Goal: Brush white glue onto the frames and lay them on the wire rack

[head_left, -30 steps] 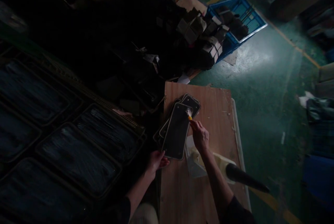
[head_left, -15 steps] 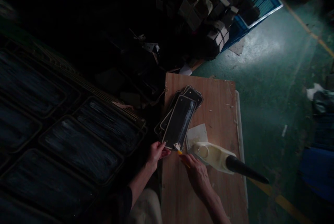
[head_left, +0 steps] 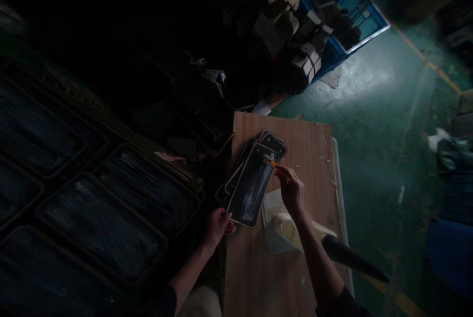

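We've got our left hand with fingers pinching the near corner of the top panel, stacked at the bench's far-left corner, and our right hand clenched on the brush, and that panel looks thin, stiff, light and smeared wet on top, so we'd grab its rim.

My left hand and my right hand bare, forearms bare to above the elbows, a dark short sleeve on my left arm, a matching black sleeve on my right, pale beige trousers at the lower edge
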The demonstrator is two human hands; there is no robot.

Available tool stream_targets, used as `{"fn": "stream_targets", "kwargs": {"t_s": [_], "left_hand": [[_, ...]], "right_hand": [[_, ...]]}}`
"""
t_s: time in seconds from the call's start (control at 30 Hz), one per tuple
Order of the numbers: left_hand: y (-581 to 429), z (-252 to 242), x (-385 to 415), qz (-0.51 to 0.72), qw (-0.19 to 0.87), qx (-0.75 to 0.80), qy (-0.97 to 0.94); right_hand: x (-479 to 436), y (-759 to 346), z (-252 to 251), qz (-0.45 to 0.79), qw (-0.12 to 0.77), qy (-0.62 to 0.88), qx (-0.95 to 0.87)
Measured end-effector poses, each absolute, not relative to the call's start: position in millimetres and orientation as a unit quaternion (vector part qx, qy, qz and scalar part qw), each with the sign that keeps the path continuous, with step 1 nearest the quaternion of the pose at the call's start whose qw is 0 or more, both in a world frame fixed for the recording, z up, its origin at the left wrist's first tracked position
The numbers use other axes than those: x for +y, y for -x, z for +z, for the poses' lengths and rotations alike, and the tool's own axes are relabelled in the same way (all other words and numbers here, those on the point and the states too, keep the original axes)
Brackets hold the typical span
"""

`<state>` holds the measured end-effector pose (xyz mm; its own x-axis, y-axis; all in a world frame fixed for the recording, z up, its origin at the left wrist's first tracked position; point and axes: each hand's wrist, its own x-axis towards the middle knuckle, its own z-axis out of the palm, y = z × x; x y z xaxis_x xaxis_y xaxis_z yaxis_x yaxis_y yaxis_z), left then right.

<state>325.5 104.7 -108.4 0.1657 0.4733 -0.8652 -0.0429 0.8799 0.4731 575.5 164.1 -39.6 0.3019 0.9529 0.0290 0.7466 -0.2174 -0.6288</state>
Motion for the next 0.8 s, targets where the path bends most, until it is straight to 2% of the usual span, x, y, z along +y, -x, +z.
{"fn": "stream_targets", "kwargs": {"t_s": [0.1, 0.23, 0.4, 0.53, 0.6, 0.7, 0.8], "left_hand": [[-325.3, -111.1, 104.8, 0.167, 0.74, 0.627, -0.177], [-325.3, -112.6, 105.8, 0.163, 0.742, 0.628, -0.167], [-324.7, -108.5, 108.2, 0.167, 0.756, 0.617, -0.14], [-324.0, -106.9, 107.9, 0.171, 0.758, 0.613, -0.139], [-323.1, -107.7, 106.9, 0.173, 0.756, 0.615, -0.145], [-321.4, -109.3, 105.5, 0.172, 0.75, 0.618, -0.163], [-320.5, -110.3, 105.7, 0.163, 0.748, 0.618, -0.176]], "right_hand": [[182.5, -575.4, -39.1, 0.122, 0.255, 0.761, -0.584], [180.0, -562.4, -46.0, 0.102, 0.147, 0.756, -0.63], [117.7, -526.1, -33.7, 0.224, 0.082, 0.686, -0.688], [83.5, -516.3, -10.4, 0.37, 0.104, 0.669, -0.636], [92.3, -525.3, -4.9, 0.391, 0.148, 0.688, -0.594], [132.0, -546.1, -8.4, 0.311, 0.216, 0.722, -0.58], [176.4, -559.4, -21.1, 0.213, 0.222, 0.731, -0.609]]}}
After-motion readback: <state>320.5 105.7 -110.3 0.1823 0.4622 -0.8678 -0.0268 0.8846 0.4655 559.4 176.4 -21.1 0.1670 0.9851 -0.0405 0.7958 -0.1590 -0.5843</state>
